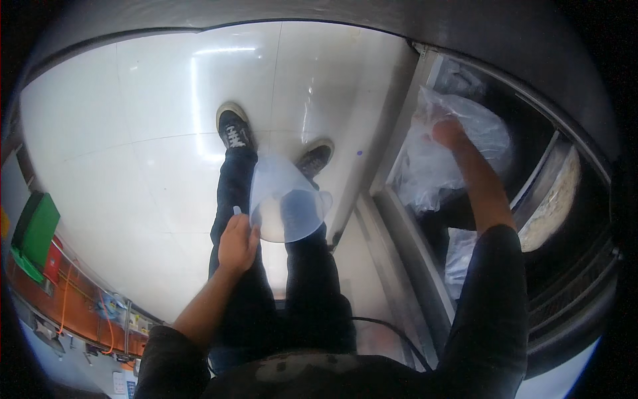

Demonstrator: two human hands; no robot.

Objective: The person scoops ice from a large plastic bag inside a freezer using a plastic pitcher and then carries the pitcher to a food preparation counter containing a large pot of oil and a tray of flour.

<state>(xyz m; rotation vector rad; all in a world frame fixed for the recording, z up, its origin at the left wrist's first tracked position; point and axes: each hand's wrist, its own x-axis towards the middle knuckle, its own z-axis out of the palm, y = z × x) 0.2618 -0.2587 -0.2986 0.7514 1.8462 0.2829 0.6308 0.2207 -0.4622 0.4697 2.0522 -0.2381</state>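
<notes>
My left hand (239,244) grips the handle of a translucent plastic measuring jug (286,199), held over my legs. The jug's spout points to the right, and nothing can be made out inside it. On the right, my right hand (448,132) reaches into a clear plastic bag (458,164) in an open metal-framed cabinet. The fingers are hidden by the bag's film, so whether they close on anything does not show.
Beside the bag, the cabinet's metal frame (403,234) runs along my right side. Farther right lies a pale, rounded mass (553,204) in clear wrapping. A black cable (394,326) crosses near my right leg. Green (37,229) and red items stand at the far left.
</notes>
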